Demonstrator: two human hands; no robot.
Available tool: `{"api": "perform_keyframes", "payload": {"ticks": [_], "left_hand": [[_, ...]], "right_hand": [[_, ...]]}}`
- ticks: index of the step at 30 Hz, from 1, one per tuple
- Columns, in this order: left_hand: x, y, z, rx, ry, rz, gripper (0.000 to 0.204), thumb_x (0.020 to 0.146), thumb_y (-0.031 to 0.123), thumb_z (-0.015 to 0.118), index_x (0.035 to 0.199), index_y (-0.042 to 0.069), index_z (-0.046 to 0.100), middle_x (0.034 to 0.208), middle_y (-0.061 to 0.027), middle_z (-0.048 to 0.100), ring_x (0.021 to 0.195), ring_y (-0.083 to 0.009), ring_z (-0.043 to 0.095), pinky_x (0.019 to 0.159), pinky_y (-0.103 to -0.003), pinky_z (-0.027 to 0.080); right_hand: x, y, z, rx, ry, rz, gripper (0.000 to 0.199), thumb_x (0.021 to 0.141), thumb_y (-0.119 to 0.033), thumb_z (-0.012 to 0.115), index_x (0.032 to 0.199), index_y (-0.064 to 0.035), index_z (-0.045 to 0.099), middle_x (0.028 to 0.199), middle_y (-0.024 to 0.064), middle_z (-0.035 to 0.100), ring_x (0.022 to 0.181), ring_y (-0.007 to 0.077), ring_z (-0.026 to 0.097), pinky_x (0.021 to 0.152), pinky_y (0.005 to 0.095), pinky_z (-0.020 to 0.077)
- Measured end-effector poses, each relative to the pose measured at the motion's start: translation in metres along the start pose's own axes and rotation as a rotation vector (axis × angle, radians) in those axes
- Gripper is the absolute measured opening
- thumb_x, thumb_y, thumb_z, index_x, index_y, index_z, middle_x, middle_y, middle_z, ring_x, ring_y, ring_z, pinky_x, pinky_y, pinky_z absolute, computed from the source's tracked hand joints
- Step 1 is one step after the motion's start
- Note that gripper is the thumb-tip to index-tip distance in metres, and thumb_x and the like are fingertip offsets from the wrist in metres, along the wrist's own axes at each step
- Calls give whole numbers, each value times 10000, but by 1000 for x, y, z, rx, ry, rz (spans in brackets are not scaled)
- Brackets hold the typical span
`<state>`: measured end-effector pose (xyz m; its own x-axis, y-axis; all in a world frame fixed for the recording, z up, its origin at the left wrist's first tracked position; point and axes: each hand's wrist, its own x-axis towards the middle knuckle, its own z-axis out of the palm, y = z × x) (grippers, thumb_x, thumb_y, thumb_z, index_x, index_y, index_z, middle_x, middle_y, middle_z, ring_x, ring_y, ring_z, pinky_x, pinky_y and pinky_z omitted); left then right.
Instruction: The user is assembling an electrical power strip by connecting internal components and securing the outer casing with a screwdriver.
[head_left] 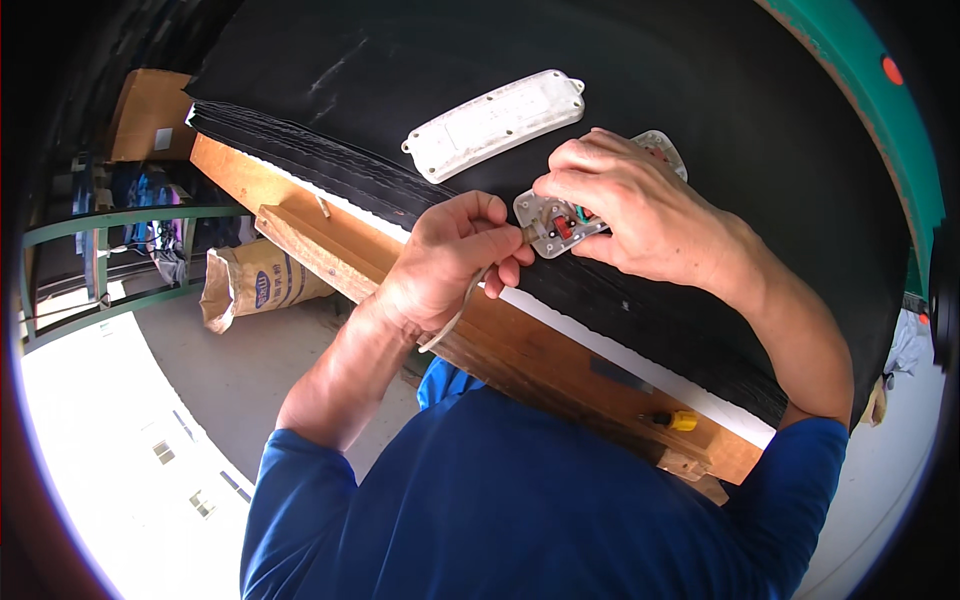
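Observation:
An opened white power strip (pixel 540 243) shows red and green parts inside. My right hand (pixel 650 205) is closed over its middle from above, hiding much of the inside; its far end shows beyond my knuckles. With thumb and fingers, my left hand (pixel 455 248) pinches the pale cable (pixel 455 325) right where it meets the strip's near-left end. The cable's loose part hangs down past my left wrist. A long white cover (pixel 497 122) with screw holes and end tabs lies beyond my hands on the black sheets.
A thick stack of black sheets (pixel 350 60) rests on a wooden bench (pixel 335 262). A yellow-handled screwdriver (pixel 682 420) lies on its near ledge. To the left stand a paper sack (pixel 262 285), a green metal frame (pixel 140 215) and a cardboard box (pixel 147 112). A green curved machine part (pixel 860 80) borders the right.

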<state>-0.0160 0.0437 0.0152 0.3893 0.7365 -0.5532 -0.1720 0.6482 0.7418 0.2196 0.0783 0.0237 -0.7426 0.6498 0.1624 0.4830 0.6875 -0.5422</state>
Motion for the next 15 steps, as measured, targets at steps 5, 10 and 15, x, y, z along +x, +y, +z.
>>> {"api": "perform_keyframes", "payload": {"ticks": [5,10,15], "left_hand": [[3,-5,-9,172,-72,93,138,971,76,649,1035,19,541,871,-129,705,677,-144,681,538,-227,494],[-5,4,-5,328,-2,16,178,1003,166,636,1044,4,577,864,-118,712,669,-129,679,520,-229,492],[-3,2,-5,262,-36,-202,294,1061,249,515,927,13,627,671,-71,640,523,-108,591,429,-196,417]], "right_hand": [[1,0,0,23,-8,-8,512,664,-32,851,1141,-4,667,1110,103,603,1050,287,582,924,397,492],[0,0,-2,61,-5,23,501,663,-30,853,1126,2,665,1090,100,607,1030,284,587,918,396,491],[0,0,0,62,25,1,467,666,-16,842,1099,-2,665,1081,108,617,1022,294,594,947,408,479]]}}
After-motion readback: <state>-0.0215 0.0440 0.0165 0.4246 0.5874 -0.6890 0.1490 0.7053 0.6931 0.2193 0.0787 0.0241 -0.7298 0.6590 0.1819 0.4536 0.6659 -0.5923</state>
